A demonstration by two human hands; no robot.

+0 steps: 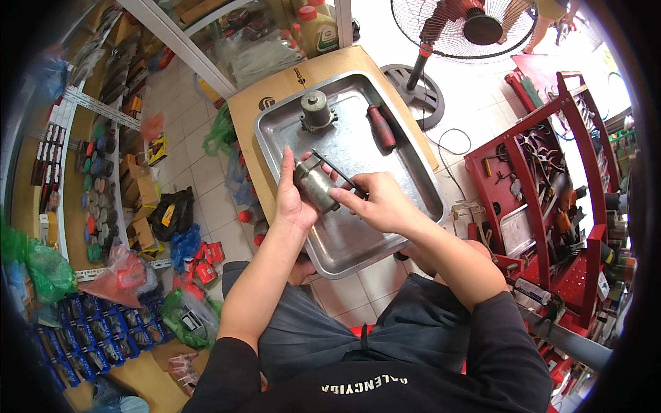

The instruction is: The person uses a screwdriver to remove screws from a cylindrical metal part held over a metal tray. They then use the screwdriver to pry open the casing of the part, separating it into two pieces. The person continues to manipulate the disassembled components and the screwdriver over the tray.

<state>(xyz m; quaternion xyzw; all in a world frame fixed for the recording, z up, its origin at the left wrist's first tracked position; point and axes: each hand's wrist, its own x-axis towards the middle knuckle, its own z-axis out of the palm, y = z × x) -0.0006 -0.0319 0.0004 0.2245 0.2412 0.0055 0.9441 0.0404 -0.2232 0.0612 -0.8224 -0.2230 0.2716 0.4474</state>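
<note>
Holds a grey metal cylindrical motor (317,187) in the left hand (296,203), clamped round the casing with palm turned up beneath, thumb stretched along the left side and fingers curling over to the far side. Grips a slim dark rod-like tool (336,167) in the right hand (377,201), pinched between thumb and fingers near the motor's lower end, with the rod slanting away toward the upper end. Cannot tell the exact kind of tool, nor any contact between its tip and the motor. Has the motor tilted, upper end leaning to the left, raised over the near left part of a shallow metal tray (406,182). Finds in the same tray, upright near the far left corner, a second metal cylinder (316,110) with a flanged base, and to the right of it, well apart, a screwdriver-like red-and-black handle (381,129) lying at a slant. Shows brown cardboard (251,113) under the tray. Has a pedestal fan (482,29) standing beyond to the right on a tiled floor (348,294), a red tool cabinet (497,189) full of pliers and other tools at the right, and shelving (103,108) with small boxes at the left, near rows of blue packs (103,329).
</note>
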